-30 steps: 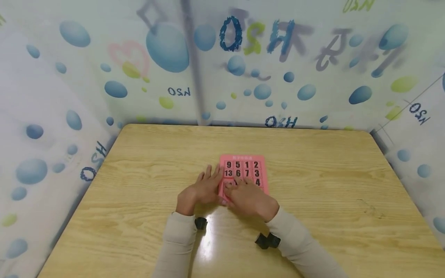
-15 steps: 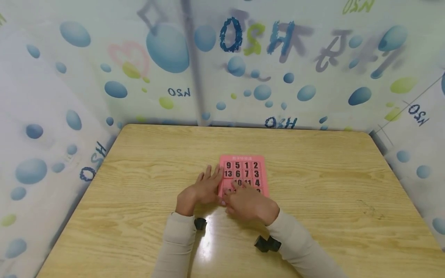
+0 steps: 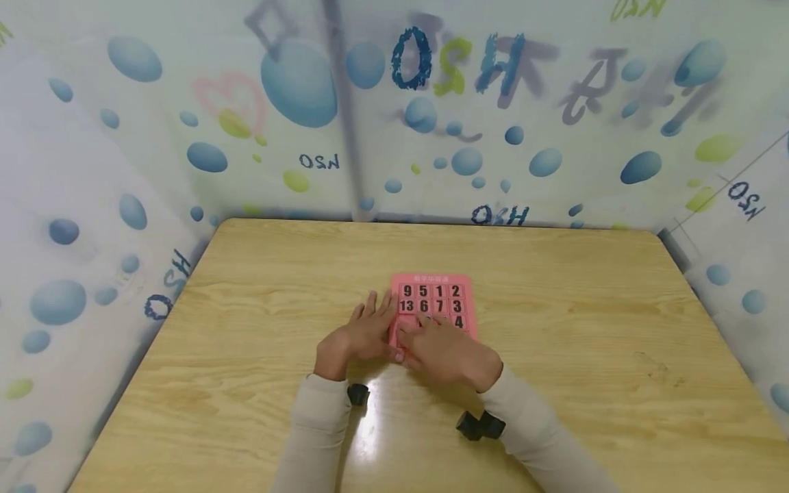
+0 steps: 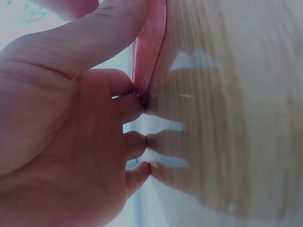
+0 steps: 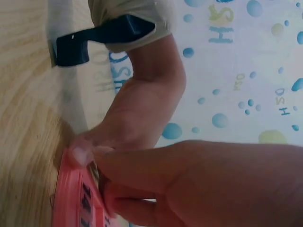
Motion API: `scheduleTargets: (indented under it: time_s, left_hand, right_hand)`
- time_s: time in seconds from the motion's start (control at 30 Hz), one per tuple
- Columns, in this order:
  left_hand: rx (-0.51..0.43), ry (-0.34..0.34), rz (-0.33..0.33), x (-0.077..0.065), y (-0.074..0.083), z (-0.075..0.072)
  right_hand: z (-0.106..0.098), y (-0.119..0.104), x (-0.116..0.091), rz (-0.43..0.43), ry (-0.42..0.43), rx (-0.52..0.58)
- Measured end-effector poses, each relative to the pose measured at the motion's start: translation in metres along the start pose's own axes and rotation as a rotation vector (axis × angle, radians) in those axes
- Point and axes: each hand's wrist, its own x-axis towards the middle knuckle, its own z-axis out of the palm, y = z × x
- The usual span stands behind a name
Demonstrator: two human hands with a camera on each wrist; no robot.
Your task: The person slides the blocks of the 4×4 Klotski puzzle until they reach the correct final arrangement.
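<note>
A pink number sliding puzzle (image 3: 431, 298) lies flat on the table, its upper rows of numbered tiles uncovered. Along its left edge rests my left hand (image 3: 365, 333), fingers straight and spread, with the thumb at the near left corner. In the left wrist view the fingertips (image 4: 137, 144) touch the table beside the puzzle's side (image 4: 154, 42). My right hand (image 3: 446, 350) lies over the lower rows, fingertips touching tiles, and hides most of them. A tile marked 14 (image 5: 86, 196) shows in the right wrist view.
The wooden table (image 3: 592, 308) extends around the puzzle. A patterned wall covering (image 3: 240, 178) rises behind and at both sides. Black wrist mounts (image 3: 481, 425) hang below the sleeves (image 3: 542, 431).
My right hand shifted slightly toward me, uncovering the 10 and 11 tiles, then moved back up over them. My left hand stays at the puzzle's edge.
</note>
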Motion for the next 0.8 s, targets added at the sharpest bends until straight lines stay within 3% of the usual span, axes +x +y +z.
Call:
scheduleTargets:
  time_s: [0.3,0.8]
  left_hand:
    - [0.012,0.004,0.01,0.001,0.001,-0.002]
    - [-0.008,0.005,-0.012,0.0,0.002,0.001]
  right_hand:
    - [0.006,0.017,0.012,0.066,0.072,0.035]
    - [0.012,0.015,0.012,0.081,0.038,0.035]
